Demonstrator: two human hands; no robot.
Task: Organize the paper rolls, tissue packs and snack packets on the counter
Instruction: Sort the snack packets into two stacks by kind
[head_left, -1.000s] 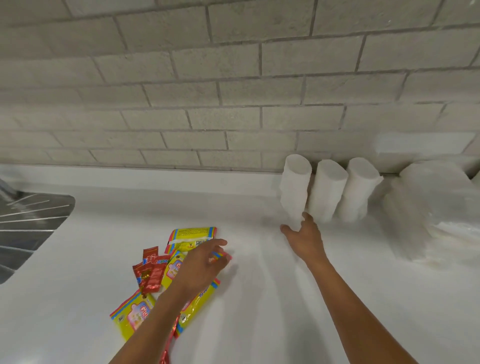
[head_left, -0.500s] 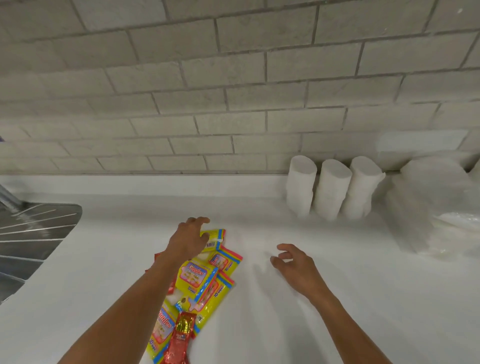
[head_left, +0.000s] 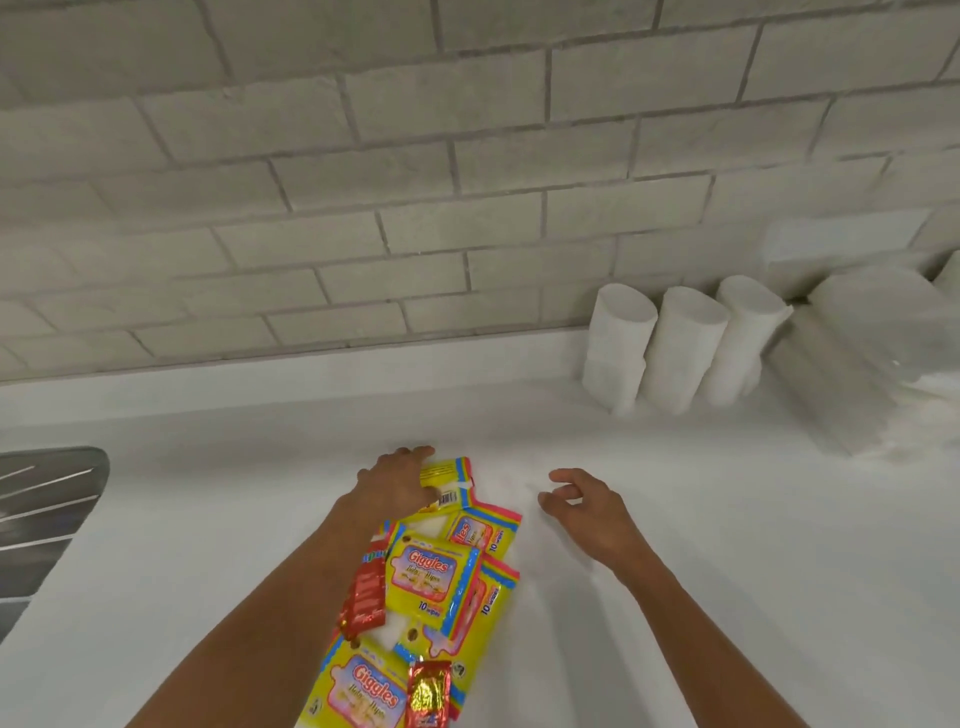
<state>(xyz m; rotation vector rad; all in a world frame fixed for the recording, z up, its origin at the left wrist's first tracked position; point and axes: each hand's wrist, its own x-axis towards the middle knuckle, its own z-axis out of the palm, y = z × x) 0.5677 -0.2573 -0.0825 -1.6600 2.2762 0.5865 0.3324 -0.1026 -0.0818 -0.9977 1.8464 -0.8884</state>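
Observation:
Several yellow wipe packs (head_left: 435, 574) lie in a loose pile on the white counter (head_left: 727, 545), with red snack packets (head_left: 368, 592) among them. My left hand (head_left: 397, 480) lies over the farthest yellow pack (head_left: 449, 480) at the pile's top, fingers curled over its far edge. My right hand (head_left: 587, 506) hovers just right of the pile, fingers loosely curled and holding nothing. Three white paper rolls (head_left: 675, 353) stand upright in a row against the back ledge at the right.
A grey brick wall (head_left: 415, 182) backs the counter. A steel sink drainer (head_left: 41, 509) sits at the left edge. A clear plastic bag of white packs (head_left: 872, 364) lies at the far right beside the rolls.
My right hand pulled back from the paper rolls to beside the pile. My left hand slid a yellow pack farther up the counter, and the camera came closer.

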